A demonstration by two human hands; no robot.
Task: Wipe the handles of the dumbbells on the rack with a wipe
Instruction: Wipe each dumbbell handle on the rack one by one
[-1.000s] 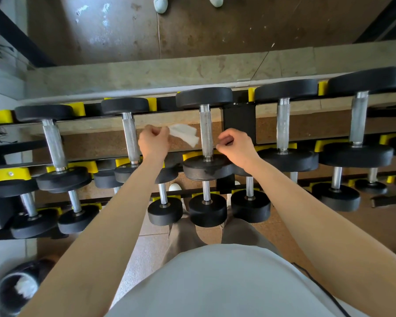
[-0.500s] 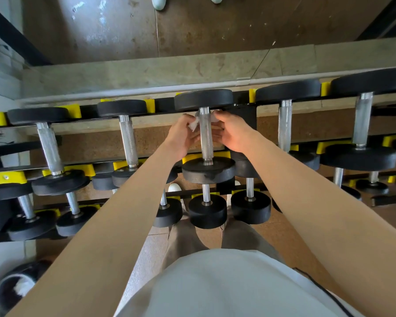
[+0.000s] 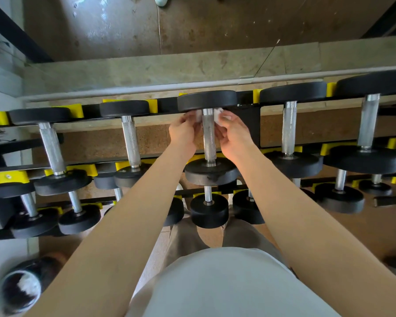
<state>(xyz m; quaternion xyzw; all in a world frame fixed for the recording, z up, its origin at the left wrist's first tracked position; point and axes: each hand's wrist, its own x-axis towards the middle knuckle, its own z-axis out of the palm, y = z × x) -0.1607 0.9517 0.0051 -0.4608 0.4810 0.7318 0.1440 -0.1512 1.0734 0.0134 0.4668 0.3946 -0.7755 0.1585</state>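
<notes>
A black dumbbell with a knurled steel handle (image 3: 208,138) lies in the middle of the rack's top tier. A white wipe (image 3: 218,116) passes behind the far end of that handle, just under the far weight plate (image 3: 207,100). My left hand (image 3: 183,131) pinches the wipe's left end beside the handle. My right hand (image 3: 232,131) pinches the right end on the other side. Most of the wipe is hidden by the handle and my fingers.
More dumbbells (image 3: 133,138) (image 3: 288,126) lie either side on the black rack with yellow cradles (image 3: 78,110). Lower tiers hold smaller dumbbells (image 3: 209,209). A dark bin (image 3: 21,287) with white waste stands at lower left. A ledge (image 3: 146,72) runs behind the rack.
My left hand carried the wipe from beside the left dumbbell to the middle handle. My right hand took its other end, and both hands moved up to the handle's far end.
</notes>
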